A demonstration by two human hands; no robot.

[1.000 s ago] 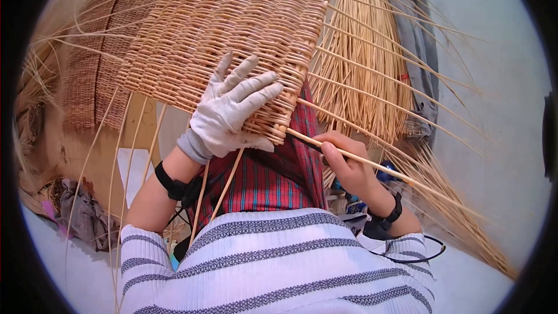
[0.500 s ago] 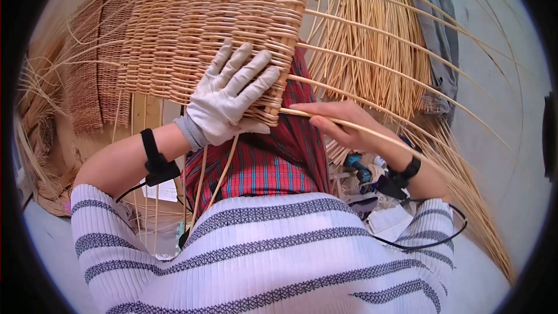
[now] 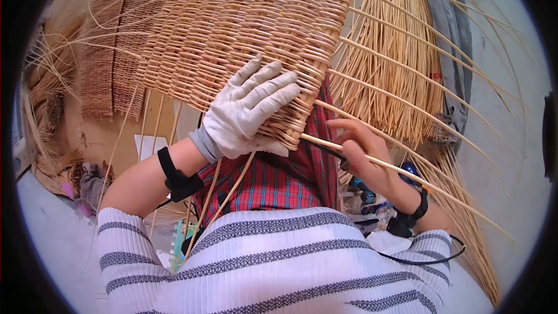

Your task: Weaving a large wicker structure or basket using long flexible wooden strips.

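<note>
A woven wicker panel (image 3: 244,29) slants across the upper middle, with long rods sticking out of its sides. My left hand (image 3: 247,110), in a white glove, grips its near corner: the fingers lie on the weave and the thumb is under the edge. A pale wicker rod (image 3: 442,200) runs from that corner out to the lower right. Bare, my right hand (image 3: 372,154) is at this rod, thumb and fingers curled, index finger raised off it. Something narrow and dark shows by the thumb; its kind is unclear.
A big bundle of loose rods (image 3: 386,58) lies at the upper right, beside grey cloth (image 3: 456,40). Behind at left is a darker woven panel (image 3: 102,52). A red plaid cloth (image 3: 273,183) covers my lap. Tools and small items (image 3: 369,197) lie beneath my right forearm.
The panel and my left hand appear shifted right and lower in view. My right hand, earlier pinching the rod with extended fingers, has its fingers more curled and the index lifted.
</note>
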